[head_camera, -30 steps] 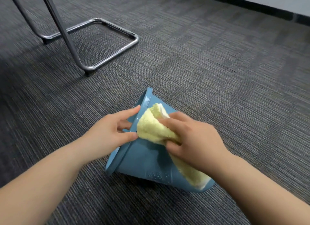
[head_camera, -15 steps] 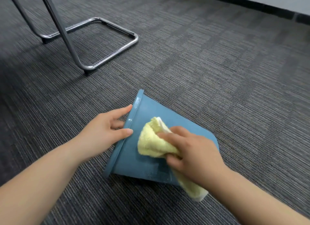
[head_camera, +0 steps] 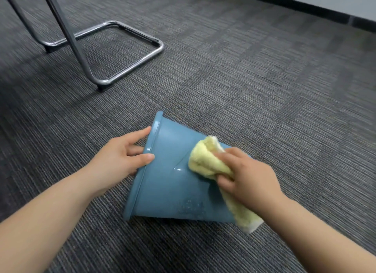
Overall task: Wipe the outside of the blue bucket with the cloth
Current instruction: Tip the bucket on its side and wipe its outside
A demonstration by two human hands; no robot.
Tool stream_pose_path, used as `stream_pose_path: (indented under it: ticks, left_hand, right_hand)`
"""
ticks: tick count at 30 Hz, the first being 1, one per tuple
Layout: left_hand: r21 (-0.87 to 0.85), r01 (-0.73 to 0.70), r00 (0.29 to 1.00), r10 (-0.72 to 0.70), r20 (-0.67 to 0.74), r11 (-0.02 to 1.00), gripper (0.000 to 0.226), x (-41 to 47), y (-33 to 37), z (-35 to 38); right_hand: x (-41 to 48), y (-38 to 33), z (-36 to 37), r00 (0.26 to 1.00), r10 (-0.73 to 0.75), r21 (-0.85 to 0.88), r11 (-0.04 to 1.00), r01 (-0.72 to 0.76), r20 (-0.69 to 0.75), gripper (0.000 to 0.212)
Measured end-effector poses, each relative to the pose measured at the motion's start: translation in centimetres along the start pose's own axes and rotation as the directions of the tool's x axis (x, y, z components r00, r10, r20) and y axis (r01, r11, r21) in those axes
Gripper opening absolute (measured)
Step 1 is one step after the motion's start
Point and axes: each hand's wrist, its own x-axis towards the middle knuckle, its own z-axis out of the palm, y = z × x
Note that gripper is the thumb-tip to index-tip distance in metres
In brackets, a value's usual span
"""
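The blue bucket [head_camera: 168,183] lies on its side on the grey carpet [head_camera: 264,89], its long axis running left to right: the wide rimmed mouth faces left and the narrower bottom points right. I cannot see into the mouth, and the bottom end is hidden behind my right hand [head_camera: 248,179] and the cloth [head_camera: 205,160]. That hand is clenched around the yellow cloth, pressing the bunched part against the upper right of the bucket's outer wall; the loose tail hangs down past my wrist to the carpet. My left hand [head_camera: 120,156] grips the rim, thumb on the outer wall, fingers curled over the edge out of sight. Some raised marking low on the wall is too faint to read. Far left stands a chrome chair frame [head_camera: 130,54], its top cut off.
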Motion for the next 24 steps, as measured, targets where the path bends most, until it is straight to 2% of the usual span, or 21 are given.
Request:
stream_pose_path:
  ticks: [3,7,9,13,16,18,22,24]
  left_hand:
    - [-0.022,0.032,0.999,-0.032,-0.001,0.999,0.061,-0.2,-0.2,-0.3]
    - [-0.001,0.046,0.999,-0.046,-0.016,0.999,0.060,0.0,-0.4,-0.7]
    - [-0.005,0.052,0.998,-0.052,-0.023,0.999,0.060,0.2,-0.4,-0.7]
    - [-0.059,0.068,0.997,-0.071,-0.043,0.996,0.058,0.2,-0.4,-0.6]
    - [-0.074,0.070,0.996,-0.074,-0.054,0.995,0.056,0.3,-0.4,-0.5]
    - [-0.076,0.066,0.996,-0.070,-0.059,0.995,0.055,0.4,-0.4,-0.4]
    - [-0.077,0.071,0.994,-0.077,-0.079,0.994,0.053,0.4,-0.2,-0.4]
    - [-0.063,0.086,0.988,-0.093,-0.126,0.994,0.052,0.4,-0.1,-0.3]
  right_hand:
    - [0.2,1.6,-0.3,0.994,0.104,-0.037,0.994,-0.105,-0.030,0.035]
    - [-0.8,0.5,0.7,0.999,-0.035,-0.004,0.999,0.035,0.025,0.044]
    - [-0.9,0.6,0.8,0.998,-0.052,0.004,0.999,0.052,0.034,0.045]
    - [-0.4,3.0,0.2,0.987,0.161,-0.048,0.986,-0.160,0.009,0.036]
    - [-0.4,4.1,0.0,0.970,0.242,-0.064,0.968,-0.241,-0.005,0.035]
    - [-0.6,3.9,0.0,0.974,0.227,-0.061,0.972,-0.227,-0.003,0.037]
    - [-1.5,3.0,0.3,0.996,0.086,-0.045,0.995,-0.085,0.025,0.041]
    - [-1.7,3.1,0.6,0.994,0.106,-0.041,0.994,-0.105,0.026,0.042]
